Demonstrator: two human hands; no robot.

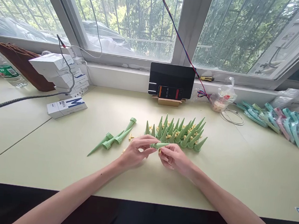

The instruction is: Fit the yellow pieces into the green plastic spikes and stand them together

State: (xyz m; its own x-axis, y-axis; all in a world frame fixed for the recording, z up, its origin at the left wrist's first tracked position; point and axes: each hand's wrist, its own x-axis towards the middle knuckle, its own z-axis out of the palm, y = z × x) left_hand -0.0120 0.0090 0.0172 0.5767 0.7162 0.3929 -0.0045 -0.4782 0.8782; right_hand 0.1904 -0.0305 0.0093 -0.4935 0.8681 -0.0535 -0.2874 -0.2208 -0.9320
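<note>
My left hand [138, 150] is closed around the wide end of a green plastic spike [159, 145], which lies nearly level with its tip to the right. My right hand [174, 159] pinches a small yellow plastic piece [160, 151] just under the spike, close to its tip. Behind my hands, rows of green spikes [185, 140] stand upright with yellow pieces among them. Several loose green spikes [120, 136] lie left of my hands, some crossing each other. A small yellow piece [130, 137] rests beside my left hand, and my fingers partly hide others there.
A phone [170, 92] showing a timer leans on a dark tablet [169, 76] at the back. White boxes [67, 107] and a plastic bottle [8, 72] stand at left. To the right are a bagged cup [223, 98], a coiled white cable [233, 117] and wrapped pastel items [279, 120].
</note>
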